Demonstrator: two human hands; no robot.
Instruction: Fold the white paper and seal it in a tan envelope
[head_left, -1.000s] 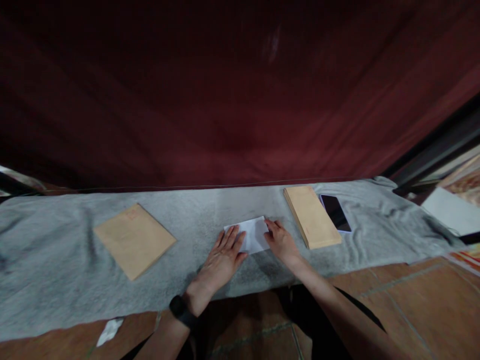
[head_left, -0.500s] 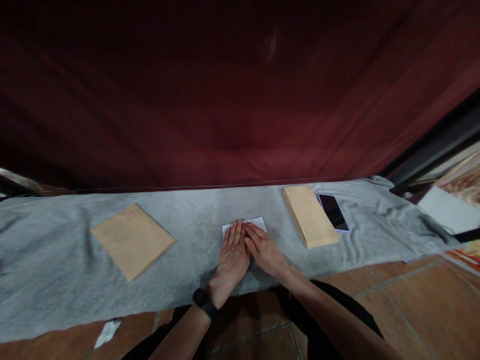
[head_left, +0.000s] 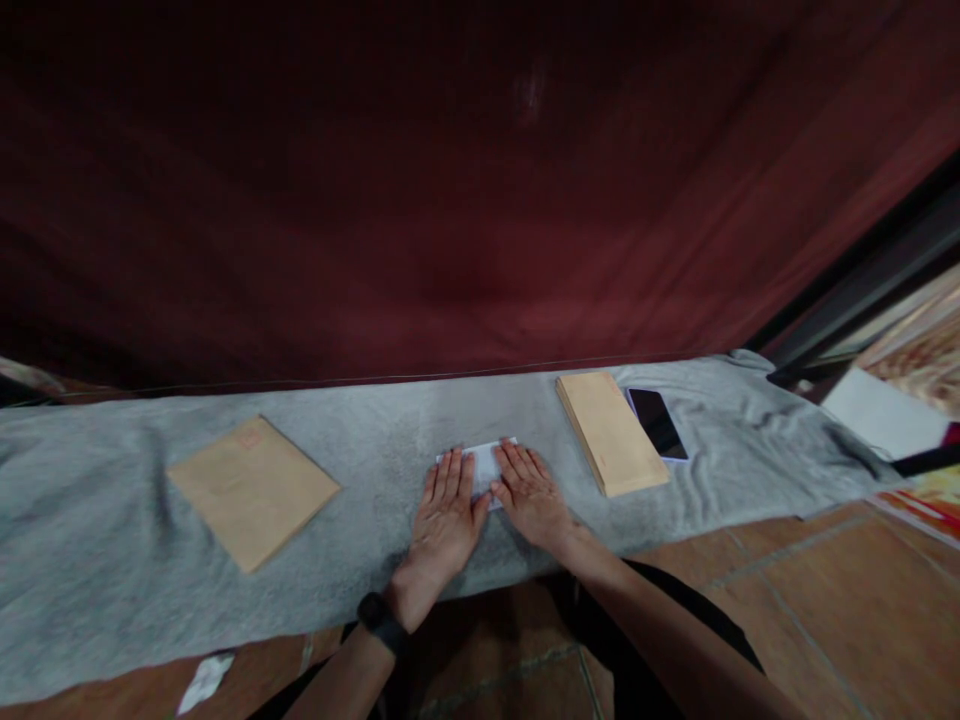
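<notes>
A small folded white paper (head_left: 483, 460) lies on the grey cloth (head_left: 112, 590) in front of me. My left hand (head_left: 444, 520) rests flat on its left part, fingers stretched out and close together. My right hand (head_left: 534, 492) lies flat on its right part, fingers spread a little. Both hands cover most of the paper, and only a strip shows between and above the fingers. A black band (head_left: 382, 622) sits on my left wrist.
A brown envelope stack (head_left: 251, 490) lies to the left on the cloth. Another brown stack (head_left: 611, 432) lies to the right, with a dark phone (head_left: 657, 423) beside it. A dark red curtain (head_left: 450, 200) hangs behind. White sheets (head_left: 877, 412) lie at far right; a paper scrap (head_left: 204, 680) lies on the tiled floor.
My hands came together over the white paper, then parted slightly to lie side by side on it. Less of the paper shows now. The view drifted slightly.
</notes>
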